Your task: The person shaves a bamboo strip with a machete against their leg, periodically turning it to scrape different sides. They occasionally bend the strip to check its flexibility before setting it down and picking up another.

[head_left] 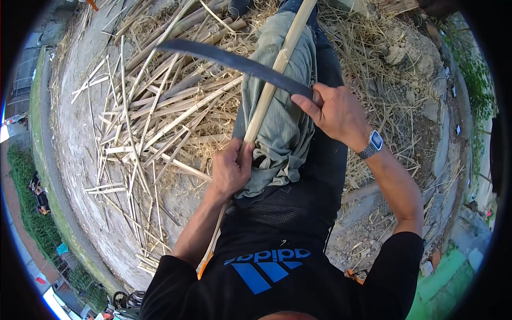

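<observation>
My left hand [230, 166] is closed around a long pale bamboo strip [263, 110], which slants up across my thigh to the top of the view. Its lower end runs back under my left forearm. My right hand [338, 112] grips a long, dark, curved knife [229, 58], the thumb pressed along the blade near the fist. The handle is hidden inside the fist. The blade lies across the bamboo strip in this view, its tip pointing left. Under the strip, a grey-green cloth [285, 133] is draped over my leg.
Loose bamboo strips [154, 128] lie heaped on the concrete ground to my left, with thicker poles [184, 32] behind them. Shavings [373, 69] cover the ground on both sides. Rubble and dirt [413, 58] lie at the upper right. A wristwatch [376, 140] is on my right wrist.
</observation>
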Motion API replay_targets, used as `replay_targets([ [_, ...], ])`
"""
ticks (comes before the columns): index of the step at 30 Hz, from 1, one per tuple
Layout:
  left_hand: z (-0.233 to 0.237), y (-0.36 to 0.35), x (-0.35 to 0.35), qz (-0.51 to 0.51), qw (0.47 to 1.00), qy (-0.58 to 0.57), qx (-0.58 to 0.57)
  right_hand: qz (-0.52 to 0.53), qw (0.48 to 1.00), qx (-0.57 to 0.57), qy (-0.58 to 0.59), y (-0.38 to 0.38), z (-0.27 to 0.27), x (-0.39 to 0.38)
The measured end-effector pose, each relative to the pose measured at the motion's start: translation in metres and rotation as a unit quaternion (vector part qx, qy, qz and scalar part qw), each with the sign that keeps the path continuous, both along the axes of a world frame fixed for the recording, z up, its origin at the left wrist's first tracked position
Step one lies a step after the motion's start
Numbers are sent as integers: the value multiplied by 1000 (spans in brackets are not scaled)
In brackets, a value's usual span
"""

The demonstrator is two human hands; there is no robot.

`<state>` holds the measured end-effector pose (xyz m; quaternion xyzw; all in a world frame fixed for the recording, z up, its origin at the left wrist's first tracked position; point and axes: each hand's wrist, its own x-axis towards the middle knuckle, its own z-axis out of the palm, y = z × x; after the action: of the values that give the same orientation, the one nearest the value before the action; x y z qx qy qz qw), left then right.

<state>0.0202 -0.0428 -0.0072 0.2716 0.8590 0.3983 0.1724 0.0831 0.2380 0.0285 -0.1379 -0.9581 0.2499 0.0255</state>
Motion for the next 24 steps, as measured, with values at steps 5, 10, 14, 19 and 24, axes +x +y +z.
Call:
replay_targets([
  [5, 17, -3, 3, 15, 1000, -26, 7, -65, 996, 13, 61, 7, 20, -23],
  [10, 21, 4, -1, 8, 1000, -18, 20, 22, 999, 33, 18, 12, 24, -19],
  [14, 17, 10, -2, 1, 999, -52, 4, -84, 994, -23, 62, 12, 18, -17],
  [19, 22, 15, -6, -2, 998, -58, -12, -53, 998, -17, 4, 6, 10, -14],
  [24, 17, 4, -3, -17, 998, -55, -12, -42, 999, 27, 9, 25, 12, -12],
])
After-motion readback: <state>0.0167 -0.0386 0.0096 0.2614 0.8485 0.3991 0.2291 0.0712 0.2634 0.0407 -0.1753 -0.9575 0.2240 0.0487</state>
